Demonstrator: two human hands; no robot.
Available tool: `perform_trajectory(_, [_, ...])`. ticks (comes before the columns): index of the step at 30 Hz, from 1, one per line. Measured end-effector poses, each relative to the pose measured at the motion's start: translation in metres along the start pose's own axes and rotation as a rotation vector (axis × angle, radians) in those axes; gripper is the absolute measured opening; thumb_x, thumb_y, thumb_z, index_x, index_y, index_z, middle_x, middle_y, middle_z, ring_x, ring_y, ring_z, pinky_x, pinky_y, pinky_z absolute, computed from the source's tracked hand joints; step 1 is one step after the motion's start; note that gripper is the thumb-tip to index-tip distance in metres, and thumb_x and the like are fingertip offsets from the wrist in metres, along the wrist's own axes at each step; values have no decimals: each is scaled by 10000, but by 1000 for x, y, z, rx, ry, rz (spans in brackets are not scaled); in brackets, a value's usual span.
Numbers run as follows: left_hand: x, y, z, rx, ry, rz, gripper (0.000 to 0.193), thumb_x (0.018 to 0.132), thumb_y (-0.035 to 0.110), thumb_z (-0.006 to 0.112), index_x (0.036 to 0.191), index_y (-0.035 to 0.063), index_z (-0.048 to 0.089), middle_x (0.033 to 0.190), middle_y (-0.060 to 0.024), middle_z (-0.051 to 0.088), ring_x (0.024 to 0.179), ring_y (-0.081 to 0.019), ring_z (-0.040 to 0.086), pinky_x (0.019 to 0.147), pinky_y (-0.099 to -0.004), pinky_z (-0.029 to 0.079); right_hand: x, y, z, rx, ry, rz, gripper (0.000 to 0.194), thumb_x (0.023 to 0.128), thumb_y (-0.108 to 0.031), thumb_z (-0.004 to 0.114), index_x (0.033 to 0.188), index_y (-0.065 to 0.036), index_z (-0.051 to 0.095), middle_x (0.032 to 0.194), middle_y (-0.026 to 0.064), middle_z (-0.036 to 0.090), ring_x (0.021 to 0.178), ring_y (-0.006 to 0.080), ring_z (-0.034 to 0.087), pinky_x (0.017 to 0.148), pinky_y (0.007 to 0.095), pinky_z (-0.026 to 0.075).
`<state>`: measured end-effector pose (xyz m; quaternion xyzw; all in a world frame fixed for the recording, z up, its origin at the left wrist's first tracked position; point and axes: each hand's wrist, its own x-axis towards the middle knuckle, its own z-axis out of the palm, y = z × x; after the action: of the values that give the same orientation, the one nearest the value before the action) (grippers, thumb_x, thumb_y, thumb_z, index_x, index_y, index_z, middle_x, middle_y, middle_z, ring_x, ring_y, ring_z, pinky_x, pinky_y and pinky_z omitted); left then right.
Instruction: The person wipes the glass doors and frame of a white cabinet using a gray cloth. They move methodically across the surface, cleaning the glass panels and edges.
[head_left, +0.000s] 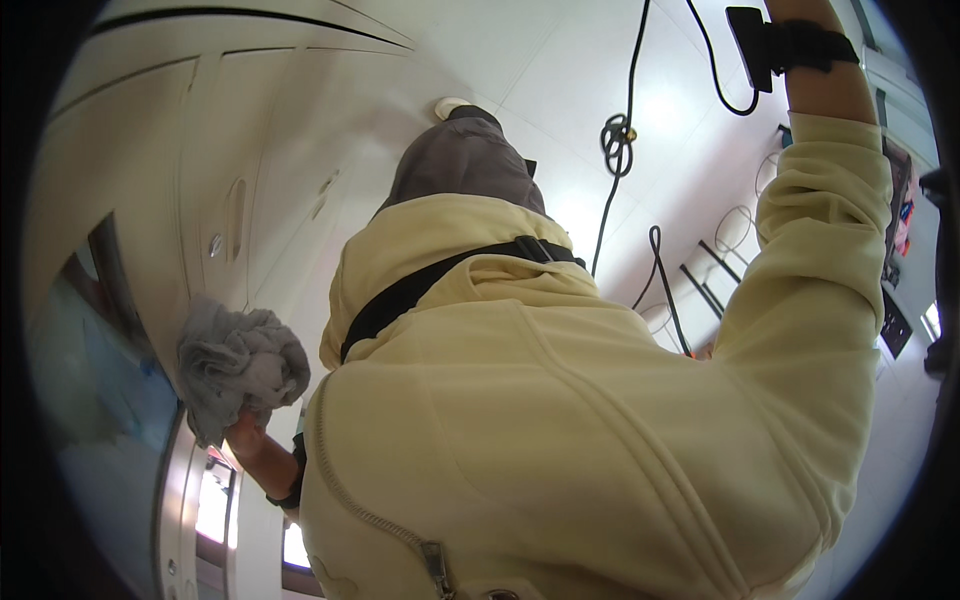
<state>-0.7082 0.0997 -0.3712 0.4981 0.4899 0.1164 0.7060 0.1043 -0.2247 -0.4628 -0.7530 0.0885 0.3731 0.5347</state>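
My left hand (246, 433) grips a crumpled grey cloth (244, 364), whose folds cover most of the fingers. The cloth is beside a pale cabinet door (217, 150), close to a glossy dark panel (112, 382); whether it touches either is unclear. Above the cloth, the door carries a recessed handle (236, 217) and a small oval lock (215, 245). My right arm, in a pale yellow sleeve (817, 247), reaches up the picture's right side. A black device (748, 49) is strapped near that wrist. The right hand itself lies beyond the top edge, out of view.
My pale yellow jacket (540, 420) fills the middle. A black cable (628, 90) with a knotted bundle (617, 145) hangs over the light tiled floor (555, 67). Black-legged stools (705, 277) stand at right. Bright windows (214, 502) show at lower left.
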Motion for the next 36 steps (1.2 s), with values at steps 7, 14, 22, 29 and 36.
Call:
perform_trajectory(7, [-42, -6, -4, -48, 47, 101, 618, 853, 236, 684, 1350, 47, 369, 1278, -62, 437, 1132, -209, 416, 937, -377, 357, -27, 2, 118, -336, -308, -7, 246, 881, -76, 525, 1012, 129, 565, 962, 297, 639, 934, 409, 665, 722, 530, 577])
perform_trajectory(14, [-63, -8, 0, -72, 48, 204, 570, 846, 223, 697, 1306, 43, 413, 1206, -45, 472, 1056, -182, 437, 881, -347, 372, -113, 8, 207, -1415, -867, -371, 280, 818, -183, 583, 946, 45, 684, 932, 169, 700, 844, 243, 678, 702, 355, 550])
perform_trajectory(22, [-57, -4, 4, -73, -7, 325, 515, 837, 208, 711, 1255, 39, 464, 1123, -26, 513, 970, -151, 461, 816, -313, 390, -166, 5, 316, -2261, -1032, -951, 237, 800, -195, 587, 881, -13, 715, 877, 155, 700, 845, 303, 651, 767, 393, 509])
perform_trajectory(29, [-49, 40, 39, 6, -99, 444, 467, 829, 195, 724, 1211, 35, 508, 1051, -10, 548, 894, -124, 482, 760, -284, 406, -310, -86, 323, -1984, -1310, -596, 451, 882, -304, 550, 1232, -24, 588, 1204, 151, 618, 1077, 278, 577, 916, 375, 451])
perform_trajectory(36, [-76, 128, 95, 99, -121, 638, 419, 822, 182, 737, 1166, 31, 553, 978, 7, 583, 819, -98, 503, 704, -254, 421, -415, -165, 341, -1906, -1158, -943, 306, 939, -274, 465, 1028, -8, 588, 1032, 150, 665, 934, 281, 650, 864, 389, 530])
